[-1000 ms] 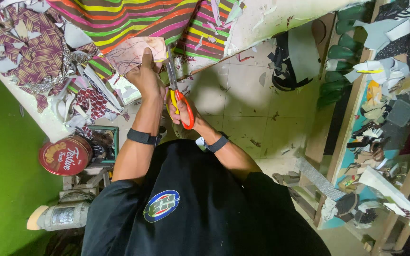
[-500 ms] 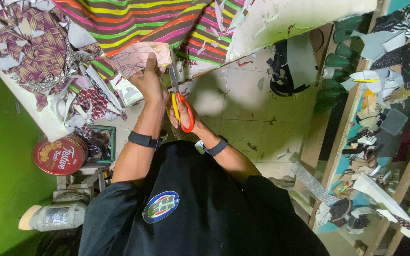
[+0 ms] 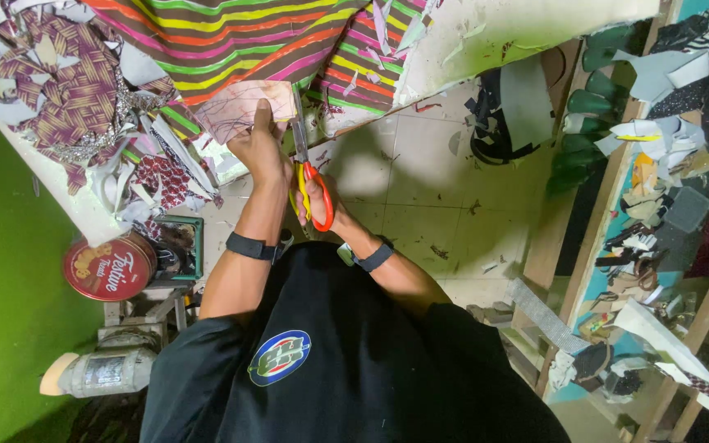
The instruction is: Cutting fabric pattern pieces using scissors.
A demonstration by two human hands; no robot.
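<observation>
Left hand (image 3: 258, 148) is extended up-frame from a bent elbow, thumb raised, fingers closed on the lower edge of a pale pink patterned piece (image 3: 244, 105), which is pinned flat at the table edge. A black wristband (image 3: 249, 246) is worn on that forearm.

Right hand (image 3: 315, 199) is set just beside it, wrist cocked, fingers threaded through the red-and-yellow handles of the scissors (image 3: 304, 164) and closed on them. The scissors' long axis runs near vertical in frame; blades point up-frame, away from the body, tips touching the piece's right edge. Blade opening cannot be told.

The piece lies on striped fabric (image 3: 231, 41) covering the table (image 3: 502, 29). Scraps (image 3: 51, 74) are heaped to the left. A round red tin (image 3: 110, 267) sits lower left, well apart.
</observation>
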